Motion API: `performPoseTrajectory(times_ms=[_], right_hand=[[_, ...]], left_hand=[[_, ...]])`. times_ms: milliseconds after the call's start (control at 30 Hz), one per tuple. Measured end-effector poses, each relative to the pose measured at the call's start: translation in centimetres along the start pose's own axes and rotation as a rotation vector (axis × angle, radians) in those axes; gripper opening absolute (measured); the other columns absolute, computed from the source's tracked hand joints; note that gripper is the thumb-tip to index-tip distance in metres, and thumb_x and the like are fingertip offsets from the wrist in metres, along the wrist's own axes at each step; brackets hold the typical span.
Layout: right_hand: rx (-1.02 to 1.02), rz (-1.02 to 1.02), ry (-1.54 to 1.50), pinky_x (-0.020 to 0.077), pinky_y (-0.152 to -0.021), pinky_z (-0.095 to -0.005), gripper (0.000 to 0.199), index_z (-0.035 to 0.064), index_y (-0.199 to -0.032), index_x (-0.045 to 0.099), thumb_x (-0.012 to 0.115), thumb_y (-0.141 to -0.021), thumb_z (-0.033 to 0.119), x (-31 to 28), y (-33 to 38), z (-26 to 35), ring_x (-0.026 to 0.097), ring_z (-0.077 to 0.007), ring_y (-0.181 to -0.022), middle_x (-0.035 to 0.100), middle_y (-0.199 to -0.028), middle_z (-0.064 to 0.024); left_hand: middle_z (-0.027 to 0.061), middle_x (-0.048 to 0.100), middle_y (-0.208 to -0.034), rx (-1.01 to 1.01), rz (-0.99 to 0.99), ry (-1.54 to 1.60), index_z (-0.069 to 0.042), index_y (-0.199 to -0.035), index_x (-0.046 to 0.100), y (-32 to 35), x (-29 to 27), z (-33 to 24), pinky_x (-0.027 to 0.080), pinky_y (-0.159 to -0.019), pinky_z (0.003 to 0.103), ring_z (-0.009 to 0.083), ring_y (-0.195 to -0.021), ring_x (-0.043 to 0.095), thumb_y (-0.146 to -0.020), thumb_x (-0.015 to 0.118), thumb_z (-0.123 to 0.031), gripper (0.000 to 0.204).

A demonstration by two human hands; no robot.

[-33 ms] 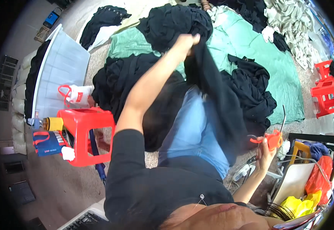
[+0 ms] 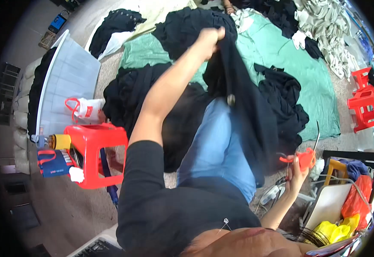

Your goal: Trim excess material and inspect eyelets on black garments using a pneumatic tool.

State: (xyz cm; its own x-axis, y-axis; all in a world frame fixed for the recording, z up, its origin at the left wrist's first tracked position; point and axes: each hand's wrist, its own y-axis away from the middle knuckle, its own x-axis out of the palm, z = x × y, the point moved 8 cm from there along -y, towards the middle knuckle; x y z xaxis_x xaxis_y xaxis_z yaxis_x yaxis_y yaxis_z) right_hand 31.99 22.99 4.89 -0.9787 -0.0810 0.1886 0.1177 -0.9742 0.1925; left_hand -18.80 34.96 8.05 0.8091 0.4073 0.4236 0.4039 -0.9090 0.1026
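Observation:
High at the middle, my left hand (image 2: 212, 38) is closed on the upper end of a black garment (image 2: 255, 115). The cloth hangs down over my jeans, blurred by motion, with a round metal button on it. My right hand (image 2: 297, 171), low on the right, grips an orange tool (image 2: 306, 158) whose exact kind I cannot make out. A thin bent metal rod rises beside the tool; whether it belongs to it is unclear. Black clothes lie heaped on the left (image 2: 135, 85), behind my left hand (image 2: 178, 30) and on the right (image 2: 281, 94).
A green sheet (image 2: 298, 85) lies under the heaps. To the left stand a red stool (image 2: 97, 132), a blue bag (image 2: 54, 162) and a grey-white bin (image 2: 69, 73). Red stools (image 2: 364, 105), pale cloth (image 2: 328, 34) and a cluttered small table (image 2: 330, 205) are at the right.
My left hand has moved slightly up and away, drawing the top of the black garment with it. The metal button shows more clearly. My right hand keeps nearly the same place.

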Motion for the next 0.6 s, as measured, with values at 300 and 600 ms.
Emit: performPoseTrajectory(times_ms=[300,600], right_hand=[[0.082,-0.198,-0.038,0.0239,-0.032,-0.0189,0.027,0.0008,-0.112,0.054,0.063,-0.092,0.016,-2.2,-3.6,-1.7,0.034,-0.0025,-0.036,0.068,-0.085,-0.0131],[0.138,-0.109,0.056,0.0261,-0.035,-0.0191,0.021,0.0016,-0.107,0.057,0.062,-0.092,0.015,2.3,-7.1,-3.8,0.035,-0.0031,-0.037,0.068,-0.084,-0.011]], left_hand=[[0.0237,0.065,-0.089,1.177,-0.419,-0.755,0.002,-0.089,0.065,-10.3,10.9,-38.8,0.045,-0.074,0.043,0.0301,-0.082,0.06,-0.088,0.059,-0.038,0.04],[0.0169,0.065,-0.08,0.827,-0.673,-0.844,0.003,-0.081,0.062,-13.3,-2.4,-25.8,0.044,-0.066,0.038,0.0236,-0.071,0.059,-0.089,0.058,-0.025,0.03]])
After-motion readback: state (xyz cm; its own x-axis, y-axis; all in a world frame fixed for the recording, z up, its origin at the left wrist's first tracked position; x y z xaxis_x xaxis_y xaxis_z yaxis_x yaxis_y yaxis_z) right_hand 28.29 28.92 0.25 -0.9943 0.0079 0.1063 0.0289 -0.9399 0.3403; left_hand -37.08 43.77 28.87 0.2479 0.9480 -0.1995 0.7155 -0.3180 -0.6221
